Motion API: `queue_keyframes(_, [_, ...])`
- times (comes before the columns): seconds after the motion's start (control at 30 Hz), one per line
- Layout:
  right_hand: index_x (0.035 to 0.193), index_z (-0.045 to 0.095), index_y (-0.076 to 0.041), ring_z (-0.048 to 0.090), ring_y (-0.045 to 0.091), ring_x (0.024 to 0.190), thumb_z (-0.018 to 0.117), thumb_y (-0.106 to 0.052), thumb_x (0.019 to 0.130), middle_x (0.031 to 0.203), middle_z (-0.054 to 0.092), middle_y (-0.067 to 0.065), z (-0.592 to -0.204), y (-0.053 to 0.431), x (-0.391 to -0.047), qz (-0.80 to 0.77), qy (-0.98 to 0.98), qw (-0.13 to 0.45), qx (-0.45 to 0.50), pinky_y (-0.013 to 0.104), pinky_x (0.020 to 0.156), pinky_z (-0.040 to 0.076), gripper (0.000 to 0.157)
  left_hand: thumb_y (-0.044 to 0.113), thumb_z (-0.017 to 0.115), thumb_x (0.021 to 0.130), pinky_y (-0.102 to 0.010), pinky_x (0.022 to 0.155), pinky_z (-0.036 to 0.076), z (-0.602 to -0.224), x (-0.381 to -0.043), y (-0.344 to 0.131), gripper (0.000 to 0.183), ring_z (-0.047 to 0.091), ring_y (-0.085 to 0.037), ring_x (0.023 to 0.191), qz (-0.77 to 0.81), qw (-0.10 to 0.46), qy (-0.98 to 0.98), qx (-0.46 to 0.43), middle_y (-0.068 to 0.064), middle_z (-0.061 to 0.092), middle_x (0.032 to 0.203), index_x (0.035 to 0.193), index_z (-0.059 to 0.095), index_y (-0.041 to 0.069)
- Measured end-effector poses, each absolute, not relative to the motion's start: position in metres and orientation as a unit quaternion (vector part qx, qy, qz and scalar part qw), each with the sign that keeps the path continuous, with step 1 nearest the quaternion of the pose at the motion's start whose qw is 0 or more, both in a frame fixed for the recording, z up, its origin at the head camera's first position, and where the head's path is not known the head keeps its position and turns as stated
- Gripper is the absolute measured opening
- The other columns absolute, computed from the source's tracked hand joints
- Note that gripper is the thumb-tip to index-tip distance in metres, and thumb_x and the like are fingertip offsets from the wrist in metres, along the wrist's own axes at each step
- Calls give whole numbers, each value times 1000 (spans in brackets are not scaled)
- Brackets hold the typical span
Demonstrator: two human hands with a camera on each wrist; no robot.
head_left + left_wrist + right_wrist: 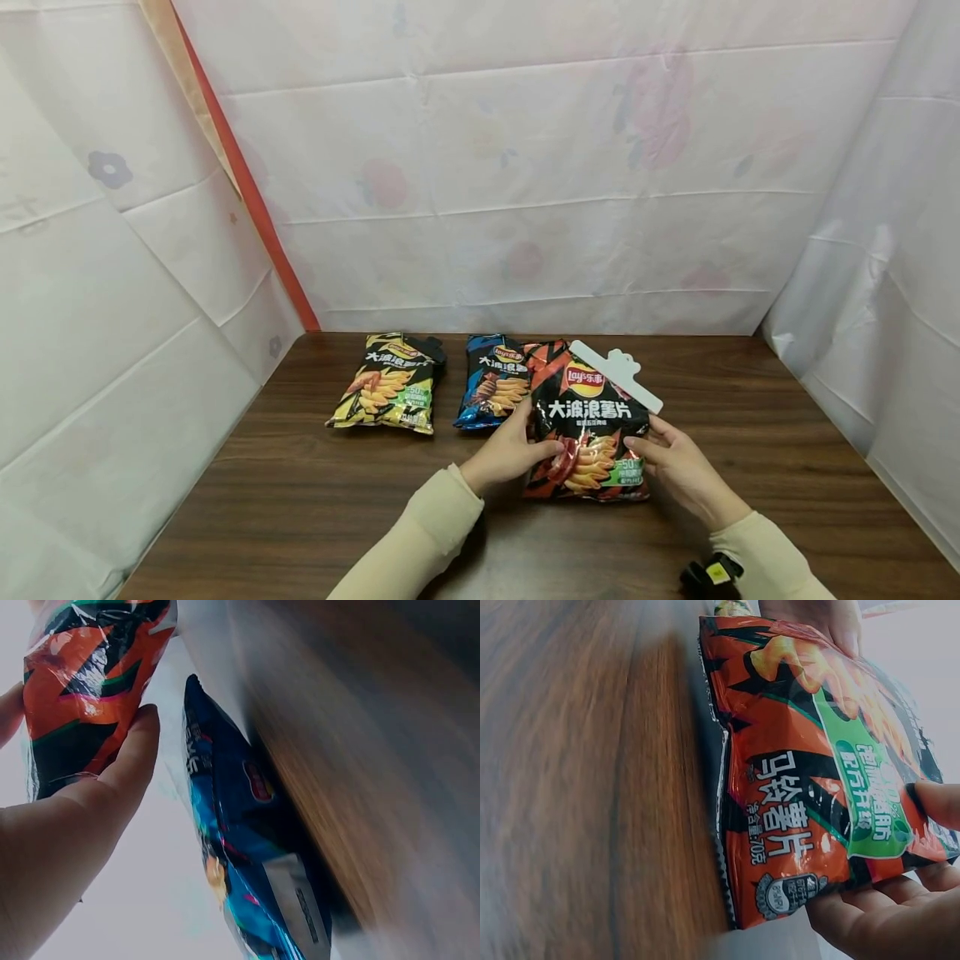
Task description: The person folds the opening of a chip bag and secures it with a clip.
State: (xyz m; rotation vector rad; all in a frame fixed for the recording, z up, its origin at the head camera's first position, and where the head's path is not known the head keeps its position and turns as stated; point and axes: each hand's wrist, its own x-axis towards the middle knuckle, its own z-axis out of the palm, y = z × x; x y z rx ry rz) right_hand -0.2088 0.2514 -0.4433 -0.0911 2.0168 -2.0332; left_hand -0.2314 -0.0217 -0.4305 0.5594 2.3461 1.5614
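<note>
A red and black bag of potato chips [592,429] is held tilted, front toward me, right of the table's middle. A white bag clip [621,375] sits slantwise across its top right corner. My left hand [508,450] holds the bag's left side, thumb on the front. At the right side, my right hand [686,467] grips it with the thumb in front and fingers behind. The right wrist view shows the bag's lower front [780,742] between both hands. Just left of it is a blue chip bag [486,387], partly covered.
Farther left on the brown wooden table [300,500] lies a yellow and black chip bag [386,387] with a black clip [431,347] at its top right corner. White cloth walls [487,167] enclose the back and sides. A black device [708,575] is strapped at my right wrist.
</note>
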Motion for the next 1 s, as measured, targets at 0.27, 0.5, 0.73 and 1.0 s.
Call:
queue_keyframes(0.27, [155,13,3,61,-2,102,55,-17,101,110,64,-19,-446,262,-210,-706,697,122,-27,23,87,51,71,40,68,92,-52,109,38,-432,-235,-8,95,39,-34,140,519,145,828,156,-19,27,159,158,9,7])
queue_keyframes(0.5, [154,16,1,59,-3,97,54,-19,102,101,64,-23,-446,270,-213,-707,699,106,3,24,84,48,67,31,68,94,-44,91,53,-436,-242,5,82,57,-29,121,556,145,800,172,-14,49,140,156,19,10])
queue_keyframes(0.73, [143,34,-15,54,-3,84,56,-21,101,95,61,-23,-446,279,-218,-728,679,90,34,22,74,46,48,26,67,95,-42,95,52,-438,-244,12,78,50,-30,131,555,163,799,162,-13,43,148,157,20,15])
queue_keyframes(1.0, [142,36,-15,49,0,75,58,-25,100,91,58,-19,-444,288,-226,-733,673,86,50,22,69,42,49,20,66,95,-43,103,47,-438,-246,22,76,48,-32,135,550,168,799,176,-15,39,152,156,21,10])
